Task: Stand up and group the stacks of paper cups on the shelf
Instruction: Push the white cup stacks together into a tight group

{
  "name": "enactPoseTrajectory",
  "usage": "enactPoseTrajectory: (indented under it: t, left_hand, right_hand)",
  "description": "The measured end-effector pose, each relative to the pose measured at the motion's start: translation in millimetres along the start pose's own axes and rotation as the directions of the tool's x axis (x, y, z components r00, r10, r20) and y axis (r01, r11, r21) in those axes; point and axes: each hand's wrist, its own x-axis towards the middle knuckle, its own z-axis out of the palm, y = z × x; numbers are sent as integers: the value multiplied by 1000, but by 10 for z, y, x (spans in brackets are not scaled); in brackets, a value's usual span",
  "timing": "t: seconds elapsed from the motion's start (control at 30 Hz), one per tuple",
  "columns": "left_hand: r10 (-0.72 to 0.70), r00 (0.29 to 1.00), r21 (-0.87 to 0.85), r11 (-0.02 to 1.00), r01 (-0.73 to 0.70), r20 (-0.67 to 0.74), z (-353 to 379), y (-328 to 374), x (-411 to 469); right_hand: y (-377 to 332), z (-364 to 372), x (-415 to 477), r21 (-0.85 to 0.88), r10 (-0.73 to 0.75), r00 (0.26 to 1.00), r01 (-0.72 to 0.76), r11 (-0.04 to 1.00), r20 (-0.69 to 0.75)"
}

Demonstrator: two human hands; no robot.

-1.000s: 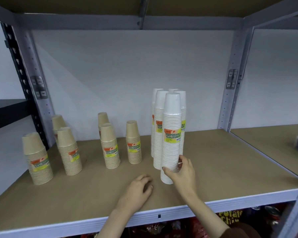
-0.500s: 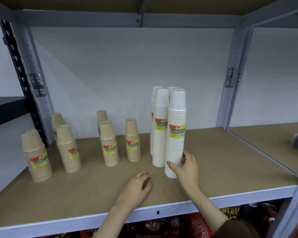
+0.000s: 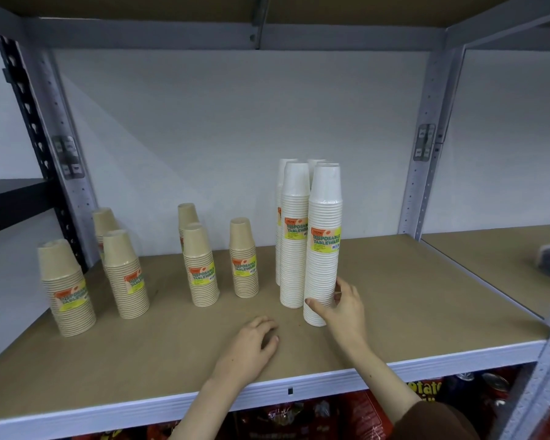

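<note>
The right hand grips the front white stack near its base, with the thumb on the near-left side and the fingers curled round the right side. The left hand rests on the shelf with fingers loosely curled and holds nothing. The hands are apart.

The front white stack stands upright, long axis vertical, directly beyond the right hand. It is just beside the other white stacks, which stand behind it and to its left. The right hand is the nearer one. The left hand lies to the lower left of the stack, clear of it.

The white cups are smooth, tapered and nested rim-down, with a yellow label at mid-height. The brown stacks are shorter, matt and finely ribbed by their rims. They stand upright to the left, scattered in loose pairs.

Judgement: a tall, narrow stack held low tips easily, so any further shift calls for a slow slide along the board.
</note>
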Motion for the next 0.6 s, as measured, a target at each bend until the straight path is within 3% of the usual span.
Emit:
enactPoseTrajectory:
  t: [0.6]
  left_hand:
    - [-13,1000,6,1000,13,-2,-12,14,-14]
  right_hand:
    - [77,-16,-71,-10,69,997,-69,998,44]
